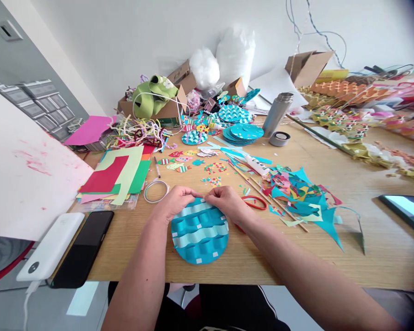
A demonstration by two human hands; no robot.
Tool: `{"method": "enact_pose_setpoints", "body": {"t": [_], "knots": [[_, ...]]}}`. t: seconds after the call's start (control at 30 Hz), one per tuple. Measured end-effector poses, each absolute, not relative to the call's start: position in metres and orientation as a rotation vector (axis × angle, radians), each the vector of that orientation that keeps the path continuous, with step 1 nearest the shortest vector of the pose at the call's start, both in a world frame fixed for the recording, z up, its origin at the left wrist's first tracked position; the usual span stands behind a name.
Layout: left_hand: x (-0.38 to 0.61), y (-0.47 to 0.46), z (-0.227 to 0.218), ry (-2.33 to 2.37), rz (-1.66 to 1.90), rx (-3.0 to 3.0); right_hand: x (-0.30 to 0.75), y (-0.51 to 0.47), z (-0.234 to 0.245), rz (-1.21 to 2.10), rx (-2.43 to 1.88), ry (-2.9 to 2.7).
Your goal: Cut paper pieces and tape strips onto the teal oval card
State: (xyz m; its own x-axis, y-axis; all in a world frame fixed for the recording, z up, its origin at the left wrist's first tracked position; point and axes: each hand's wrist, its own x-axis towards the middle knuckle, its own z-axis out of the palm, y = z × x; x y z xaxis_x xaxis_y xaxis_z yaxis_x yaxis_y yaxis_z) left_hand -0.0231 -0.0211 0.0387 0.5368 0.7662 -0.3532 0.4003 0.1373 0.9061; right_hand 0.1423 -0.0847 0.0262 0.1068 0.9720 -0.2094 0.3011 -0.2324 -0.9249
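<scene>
Pinching something hidden, left hand (182,198) and right hand (225,200) atop blue disc (200,248), near its edge, white tube (257,164) with unreadable lettering

Both hands (180,201) (227,201) at blue disc (200,246)

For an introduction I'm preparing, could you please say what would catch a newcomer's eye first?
Probably the wavy blue disc, front and centre, with the left hand and right hand at its far rim. Next might come the silver bottle, standing beyond to the right, and the puffy white bundles by the wall.
</scene>
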Motion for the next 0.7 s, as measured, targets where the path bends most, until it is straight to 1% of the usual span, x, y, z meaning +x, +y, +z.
{"method": "enact_pose_setpoints", "body": {"t": [0.7], "knots": [[-0.0189,-0.0236,0.0447,1.086,0.322,1.406,0.1396,-0.0844,0.0267,1.132,-1.661,-1.268]]}}
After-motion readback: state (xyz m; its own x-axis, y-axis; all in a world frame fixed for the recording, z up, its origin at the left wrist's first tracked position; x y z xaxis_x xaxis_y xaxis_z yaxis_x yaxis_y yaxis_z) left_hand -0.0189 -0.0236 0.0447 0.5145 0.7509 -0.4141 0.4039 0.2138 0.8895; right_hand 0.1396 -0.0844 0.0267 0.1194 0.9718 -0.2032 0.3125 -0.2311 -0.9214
